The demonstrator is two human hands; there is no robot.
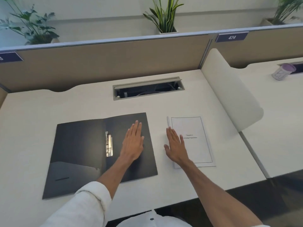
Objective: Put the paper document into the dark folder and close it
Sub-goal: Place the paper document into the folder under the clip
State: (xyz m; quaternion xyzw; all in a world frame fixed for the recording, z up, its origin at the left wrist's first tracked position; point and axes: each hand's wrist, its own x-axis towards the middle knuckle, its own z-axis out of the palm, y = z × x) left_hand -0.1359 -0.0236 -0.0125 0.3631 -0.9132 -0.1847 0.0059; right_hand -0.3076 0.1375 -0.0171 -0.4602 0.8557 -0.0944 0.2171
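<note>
The dark folder (78,151) lies open and flat on the white desk, with a metal clip (109,145) along its spine. My left hand (133,141) rests flat, palm down, on the folder's right half, holding nothing. To the right lies the paper document (196,140), a white bound sheet with a printed border and a line of text. My right hand (176,145) lies flat with fingers spread over the document's left edge, holding nothing.
A grey cable tray (148,88) is set open into the desk (32,112) behind the folder. Beige partitions (106,63) close off the back, and a white curved divider (232,89) stands at the right. A purple-lidded cup (282,72) sits on the neighbouring desk.
</note>
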